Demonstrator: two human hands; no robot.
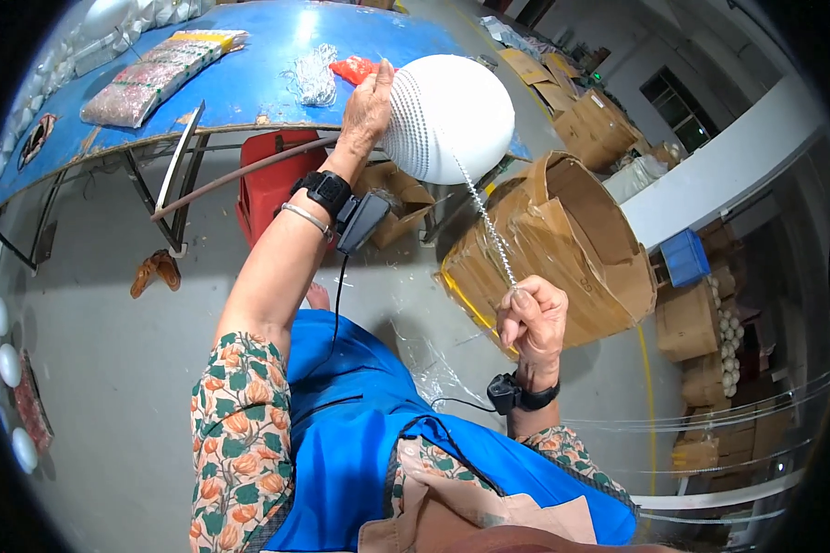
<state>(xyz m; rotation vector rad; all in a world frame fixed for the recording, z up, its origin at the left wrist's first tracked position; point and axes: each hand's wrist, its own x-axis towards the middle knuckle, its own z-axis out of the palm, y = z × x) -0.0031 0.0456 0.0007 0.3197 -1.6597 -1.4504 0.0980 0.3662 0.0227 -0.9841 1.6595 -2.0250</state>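
Observation:
A large white ball (475, 111) is up in front of me at the table's edge, with rows of small silvery beads (410, 124) curving over its left side. My left hand (369, 111) grips the ball at that left side; its fingertips are partly hidden behind it. From the ball's lower front a thin strand of shiny beads (491, 226) slants down to the right, pulled straight. Its lower end is pinched between the thumb and fingers of my right hand (535, 318).
On the blue table (258, 37) lie a bundle of white string (315, 76), a red plastic bag (352, 68) and a clear-wrapped pink package (161, 78). A big open carton (544, 249) stands to the right. Below are a red stool (258, 180) and brown sandals (156, 273).

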